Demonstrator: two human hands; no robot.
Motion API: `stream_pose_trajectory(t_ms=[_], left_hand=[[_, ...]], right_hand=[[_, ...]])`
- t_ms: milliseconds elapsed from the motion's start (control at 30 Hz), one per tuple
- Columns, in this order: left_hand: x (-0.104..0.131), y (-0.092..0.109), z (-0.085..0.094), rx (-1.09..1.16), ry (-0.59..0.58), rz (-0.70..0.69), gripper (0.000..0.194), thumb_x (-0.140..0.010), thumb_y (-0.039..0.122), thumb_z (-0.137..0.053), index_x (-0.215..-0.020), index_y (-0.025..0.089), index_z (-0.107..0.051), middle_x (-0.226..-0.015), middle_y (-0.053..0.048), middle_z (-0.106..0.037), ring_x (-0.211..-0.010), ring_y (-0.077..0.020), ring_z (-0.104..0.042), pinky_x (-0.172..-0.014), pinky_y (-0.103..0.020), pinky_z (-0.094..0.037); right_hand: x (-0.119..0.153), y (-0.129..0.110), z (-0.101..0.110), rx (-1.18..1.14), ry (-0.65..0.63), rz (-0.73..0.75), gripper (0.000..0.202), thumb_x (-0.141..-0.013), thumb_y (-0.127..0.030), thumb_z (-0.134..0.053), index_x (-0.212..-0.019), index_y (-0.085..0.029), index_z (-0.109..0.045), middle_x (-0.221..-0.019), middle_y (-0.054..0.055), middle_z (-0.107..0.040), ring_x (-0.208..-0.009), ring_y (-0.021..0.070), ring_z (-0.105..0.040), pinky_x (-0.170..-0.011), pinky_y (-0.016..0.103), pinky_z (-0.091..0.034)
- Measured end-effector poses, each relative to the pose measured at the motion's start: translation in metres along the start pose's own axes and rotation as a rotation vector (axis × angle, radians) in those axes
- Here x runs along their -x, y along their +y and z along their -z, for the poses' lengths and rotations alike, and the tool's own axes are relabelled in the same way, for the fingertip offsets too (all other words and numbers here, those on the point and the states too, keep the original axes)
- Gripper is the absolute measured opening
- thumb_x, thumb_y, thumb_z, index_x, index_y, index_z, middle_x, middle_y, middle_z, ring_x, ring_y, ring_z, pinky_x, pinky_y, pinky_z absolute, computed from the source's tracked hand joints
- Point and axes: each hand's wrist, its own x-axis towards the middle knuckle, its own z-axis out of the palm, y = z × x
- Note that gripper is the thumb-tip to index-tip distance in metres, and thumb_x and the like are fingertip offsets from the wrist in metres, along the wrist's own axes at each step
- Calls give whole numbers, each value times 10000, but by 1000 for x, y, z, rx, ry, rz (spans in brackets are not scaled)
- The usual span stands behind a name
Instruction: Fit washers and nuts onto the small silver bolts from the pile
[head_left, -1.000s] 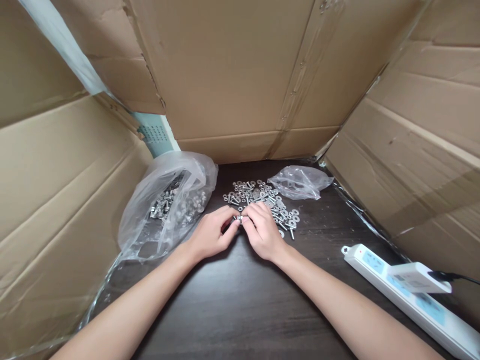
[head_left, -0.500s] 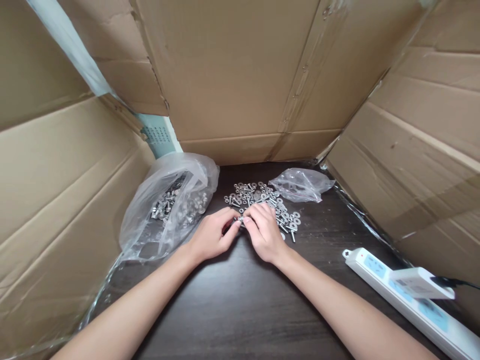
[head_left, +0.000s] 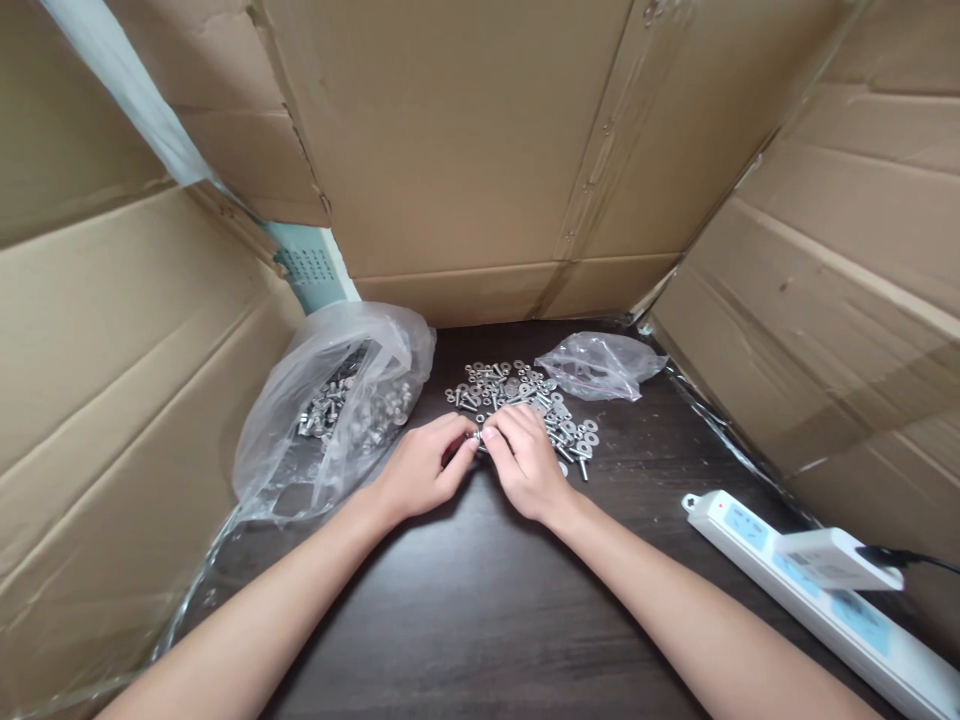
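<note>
My left hand point(head_left: 424, 467) and my right hand point(head_left: 529, 468) meet at the near edge of a loose heap of hardware. Between their fingertips is a small shiny bolt point(head_left: 477, 436), pinched from both sides. Fingers cover most of it, so whether a nut or washer sits on its shank cannot be made out. Bolts, nuts and flat washers point(head_left: 491, 383) lie scattered just beyond the fingers, some partly behind my right hand. To the left, a clear plastic bag point(head_left: 262, 420) holds several bolt assemblies point(head_left: 326, 408).
A crumpled clear bag point(head_left: 604, 365) lies at the back right. On the right, a white power strip point(head_left: 795, 585) carries a plugged-in white adapter point(head_left: 836, 558) with a black cable. Cardboard walls point(head_left: 480, 140) enclose the dark table point(head_left: 465, 610) at the back and sides.
The view has shifted very slightly. Both hands stay together at the same spot, still pinching the bolt, with only small finger movement.
</note>
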Motion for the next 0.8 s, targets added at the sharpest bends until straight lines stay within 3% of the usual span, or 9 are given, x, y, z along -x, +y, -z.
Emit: stream_pose_trajectory(t_ms=[133,533,800], left_hand=[[0,-1,0,6,-10,14,268,-1068,336,-447,-941,180,-624,-888,-41,-648,-796,-174,-593,-756,-303,-444],[1,1,1,7,-30,-23,258,-1071,332,-428,-956,181,-604,-883,-38,-638,-795,-172,-583,-757,-303,-447],[0,1,1,-35,-44,-7,300,-1084,350,-398,-915,185,-583,-864,-36,-624,-783,-174,-573,-738,-303,-431]], right_hand=[[1,0,0,-42,4,25,172,-1029,-252,-446,-877,-224,-522,-911,48,-645,-897,232,-522,-846,417,-371],[-1,2,-1,-69,16,81,342,-1074,-253,-379,-732,-238,-398,-728,21,-540,-763,212,-464,-748,384,-358],[0,1,1,-66,17,92,134,-995,-213,-460,-865,-232,-486,-865,47,-597,-846,230,-516,-788,391,-401]])
